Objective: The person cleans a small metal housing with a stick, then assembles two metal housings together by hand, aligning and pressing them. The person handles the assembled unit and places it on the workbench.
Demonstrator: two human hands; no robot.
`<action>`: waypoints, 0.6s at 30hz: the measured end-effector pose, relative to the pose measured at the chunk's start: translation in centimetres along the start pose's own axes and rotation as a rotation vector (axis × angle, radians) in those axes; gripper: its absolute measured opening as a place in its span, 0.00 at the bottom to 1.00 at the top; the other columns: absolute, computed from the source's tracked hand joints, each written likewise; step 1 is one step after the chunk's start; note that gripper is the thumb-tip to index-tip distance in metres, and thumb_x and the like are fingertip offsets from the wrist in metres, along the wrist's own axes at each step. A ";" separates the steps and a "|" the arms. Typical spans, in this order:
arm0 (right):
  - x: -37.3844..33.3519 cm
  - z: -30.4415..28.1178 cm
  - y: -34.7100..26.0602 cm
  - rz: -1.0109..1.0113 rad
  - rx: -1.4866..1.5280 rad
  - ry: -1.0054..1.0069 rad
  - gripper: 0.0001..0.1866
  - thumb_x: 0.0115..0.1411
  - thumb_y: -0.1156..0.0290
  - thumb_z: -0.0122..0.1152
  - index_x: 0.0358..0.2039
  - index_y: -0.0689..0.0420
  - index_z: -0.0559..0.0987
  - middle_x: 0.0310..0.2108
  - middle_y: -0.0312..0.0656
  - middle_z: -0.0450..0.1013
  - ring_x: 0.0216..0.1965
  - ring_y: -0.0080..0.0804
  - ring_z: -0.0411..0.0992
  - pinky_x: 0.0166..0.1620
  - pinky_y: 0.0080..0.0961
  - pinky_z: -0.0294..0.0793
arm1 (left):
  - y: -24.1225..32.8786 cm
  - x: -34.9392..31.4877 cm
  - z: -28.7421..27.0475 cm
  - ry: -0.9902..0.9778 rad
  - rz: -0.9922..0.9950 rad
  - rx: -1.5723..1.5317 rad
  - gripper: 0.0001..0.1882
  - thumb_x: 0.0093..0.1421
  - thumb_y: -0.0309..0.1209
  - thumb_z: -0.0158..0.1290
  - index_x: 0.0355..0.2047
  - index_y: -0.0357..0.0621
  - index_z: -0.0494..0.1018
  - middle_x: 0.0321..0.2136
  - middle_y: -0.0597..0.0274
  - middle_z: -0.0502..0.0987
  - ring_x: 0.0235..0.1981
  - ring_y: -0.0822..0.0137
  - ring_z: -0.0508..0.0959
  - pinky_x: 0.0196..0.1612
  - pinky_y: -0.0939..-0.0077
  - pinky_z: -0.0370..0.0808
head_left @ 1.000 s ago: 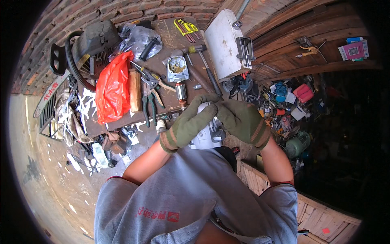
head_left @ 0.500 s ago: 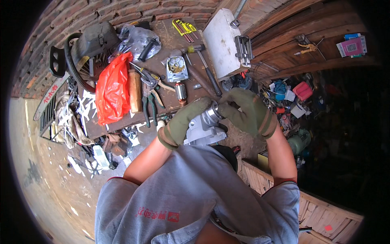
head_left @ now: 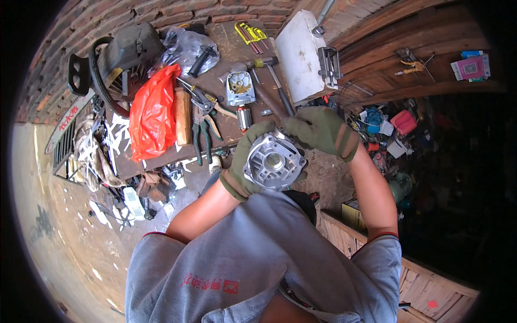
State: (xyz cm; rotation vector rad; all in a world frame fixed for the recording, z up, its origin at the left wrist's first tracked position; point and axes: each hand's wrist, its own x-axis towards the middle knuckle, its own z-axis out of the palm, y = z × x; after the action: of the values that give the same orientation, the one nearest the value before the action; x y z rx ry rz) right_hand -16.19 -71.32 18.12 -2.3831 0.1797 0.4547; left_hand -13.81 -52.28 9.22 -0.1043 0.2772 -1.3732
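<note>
Both of my hands wear green work gloves. My left hand is wrapped round a grey cast metal housing, a flanged part with a round bore, held in front of my chest. Its hollow, ribbed inner side faces up. My right hand is at the housing's far right edge with its fingers curled in; whatever its fingertips grip is hidden. Just beyond, on the bench, are a motor armature with copper-coloured bands and a silver gear case with grease inside.
The brown bench also carries green-handled pliers, a wooden block, a red plastic bag, hammers and a yellow hex key set. A chainsaw stands at the far left. A white board with a clamp rises at the right.
The housing has turned in my left hand: its flange faced down towards me before, and now its open inner side faces up. My right hand has shifted slightly left and down.
</note>
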 end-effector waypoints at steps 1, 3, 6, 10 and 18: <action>0.2 0.0 0.0 0.044 0.033 0.015 0.21 0.65 0.54 0.62 0.36 0.63 0.83 0.23 0.46 0.77 0.25 0.27 0.76 0.30 0.31 0.75 | 0.1 -0.2 0.6 -0.042 -0.001 0.005 0.27 0.66 0.49 0.48 0.52 0.39 0.76 0.46 0.44 0.81 0.43 0.47 0.83 0.48 0.40 0.80; 0.3 0.1 -0.1 0.047 0.147 0.026 0.21 0.65 0.53 0.63 0.40 0.62 0.83 0.26 0.46 0.80 0.26 0.29 0.78 0.31 0.31 0.77 | 0.0 -0.3 0.8 -0.011 -0.013 -0.054 0.26 0.66 0.49 0.48 0.52 0.40 0.75 0.46 0.44 0.81 0.44 0.48 0.83 0.48 0.41 0.80; 0.1 -0.3 -1.1 -0.008 0.305 -0.032 0.17 0.66 0.59 0.64 0.43 0.62 0.82 0.29 0.42 0.80 0.27 0.23 0.77 0.30 0.26 0.76 | -0.4 -0.2 0.7 0.037 0.034 -0.046 0.25 0.67 0.48 0.48 0.53 0.40 0.75 0.45 0.45 0.82 0.43 0.50 0.84 0.48 0.45 0.81; 0.2 -0.7 -1.7 0.033 0.274 -0.127 0.13 0.66 0.65 0.64 0.43 0.63 0.81 0.31 0.39 0.79 0.29 0.20 0.75 0.30 0.22 0.74 | -0.5 0.0 0.0 0.011 0.055 -0.014 0.25 0.67 0.47 0.47 0.52 0.39 0.75 0.44 0.46 0.82 0.42 0.52 0.84 0.48 0.50 0.83; -1.1 0.2 -0.9 -0.484 -0.013 0.193 0.11 0.63 0.70 0.64 0.41 0.64 0.81 0.31 0.47 0.79 0.31 0.38 0.79 0.36 0.32 0.76 | -0.8 -0.4 0.2 -0.028 0.123 0.119 0.30 0.69 0.51 0.45 0.56 0.35 0.71 0.49 0.43 0.80 0.46 0.52 0.83 0.50 0.53 0.81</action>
State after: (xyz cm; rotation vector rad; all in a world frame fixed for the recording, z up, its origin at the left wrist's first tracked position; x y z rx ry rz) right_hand -17.05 -70.51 18.90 -2.3749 -0.3107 -0.0017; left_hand -14.59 -52.05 9.69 -0.0078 0.1748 -1.2619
